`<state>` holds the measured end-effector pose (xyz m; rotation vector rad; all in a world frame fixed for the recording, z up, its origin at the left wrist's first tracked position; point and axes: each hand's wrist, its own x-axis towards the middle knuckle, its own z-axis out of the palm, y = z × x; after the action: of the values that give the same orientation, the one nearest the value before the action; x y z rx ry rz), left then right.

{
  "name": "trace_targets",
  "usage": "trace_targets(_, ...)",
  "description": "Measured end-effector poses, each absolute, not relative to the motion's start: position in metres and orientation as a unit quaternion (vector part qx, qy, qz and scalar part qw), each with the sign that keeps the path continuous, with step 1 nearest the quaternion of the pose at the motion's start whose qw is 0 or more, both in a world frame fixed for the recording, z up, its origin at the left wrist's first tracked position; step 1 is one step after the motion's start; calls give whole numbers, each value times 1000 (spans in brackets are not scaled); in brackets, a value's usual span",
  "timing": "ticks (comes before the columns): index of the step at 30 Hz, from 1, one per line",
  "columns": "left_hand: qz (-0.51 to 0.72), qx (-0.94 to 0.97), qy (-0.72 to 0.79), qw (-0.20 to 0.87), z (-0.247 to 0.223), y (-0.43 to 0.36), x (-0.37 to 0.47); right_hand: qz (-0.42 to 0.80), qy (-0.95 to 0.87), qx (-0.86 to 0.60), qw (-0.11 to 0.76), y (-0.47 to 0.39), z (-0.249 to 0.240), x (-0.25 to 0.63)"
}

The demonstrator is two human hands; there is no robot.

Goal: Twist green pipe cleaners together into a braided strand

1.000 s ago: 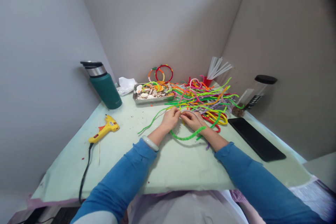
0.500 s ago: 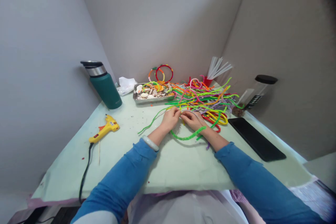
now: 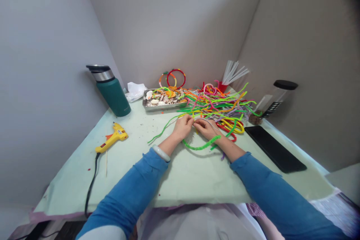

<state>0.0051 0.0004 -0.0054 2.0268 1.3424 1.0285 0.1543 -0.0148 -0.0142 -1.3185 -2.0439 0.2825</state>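
The left hand (image 3: 183,126) and right hand (image 3: 207,129) meet in front of the body, close above the tabletop, with their fingertips almost touching. Each hand is closed in a pinch, thumb against curled fingers. The left hand's back faces up, its knuckles forward and its fingers bent inward to the right; the right hand's fingers point left toward them. Both arms reach forward from the lower corners and converge, the left forearm (image 3: 165,147) and right forearm (image 3: 231,150) bare below bunched blue sleeves. A pale bangle (image 3: 161,154) rings the left wrist, against the cuff.
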Motion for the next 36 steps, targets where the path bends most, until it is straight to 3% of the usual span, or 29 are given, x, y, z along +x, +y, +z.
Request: trace_targets(36, 361, 758, 490, 235, -10, 2, 4, 102, -792, -503, 331, -16, -12, 153)
